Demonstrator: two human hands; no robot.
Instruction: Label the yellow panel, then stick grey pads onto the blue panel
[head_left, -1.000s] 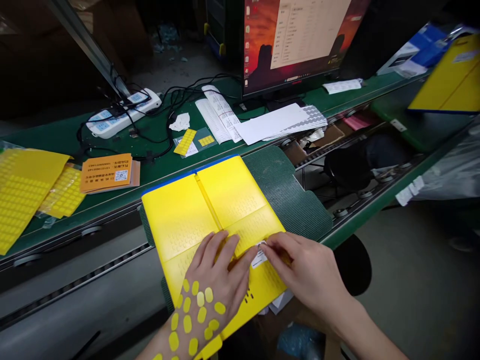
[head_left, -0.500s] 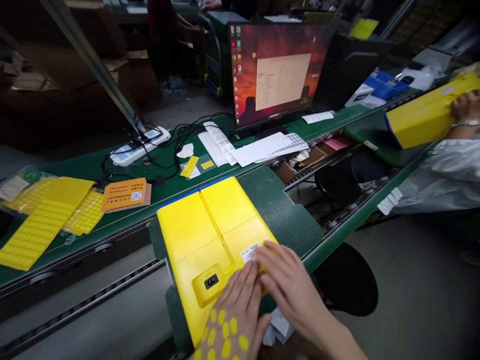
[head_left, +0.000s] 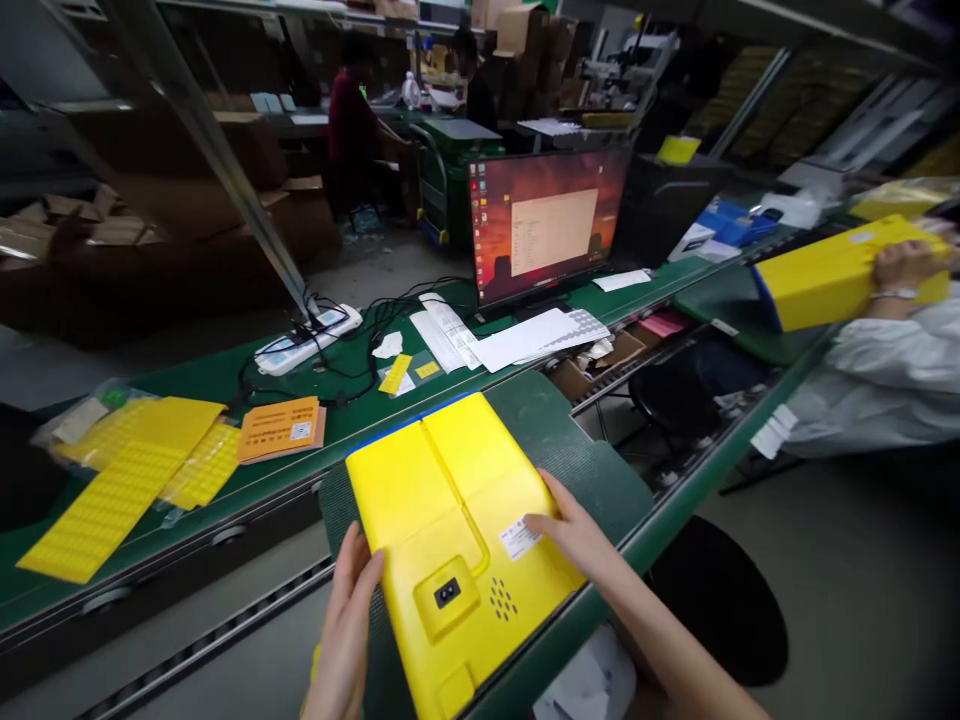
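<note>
A yellow plastic device with a blue edge point(head_left: 420, 475) lies flat on a green ribbed mat point(head_left: 600, 470). My left hand point(head_left: 349, 610) grips its left side, thumb on the edge and fingers along the side. On the right side is my right hand point(head_left: 574, 530), its thumb touching a white label point(head_left: 519, 538) and its other fingers over the far edge. A black power socket point(head_left: 448, 593) sits in a recess between the hands. Beside it is a group of small dark holes point(head_left: 503, 600). A bit of yellow shows at my left wrist.
Yellow sticker sheets point(head_left: 124, 490), an orange booklet stack point(head_left: 281, 430), a power strip point(head_left: 307, 340) and papers point(head_left: 517, 340) lie along the bench. Behind stands a monitor point(head_left: 547, 220). At right, another person's hand point(head_left: 904, 268) rests on a yellow device point(head_left: 817, 285). A black stool point(head_left: 720, 600) stands below.
My hands have moved apart from the lower right of the device to its two sides. The holes and whole label are now uncovered. The view has tilted up.
</note>
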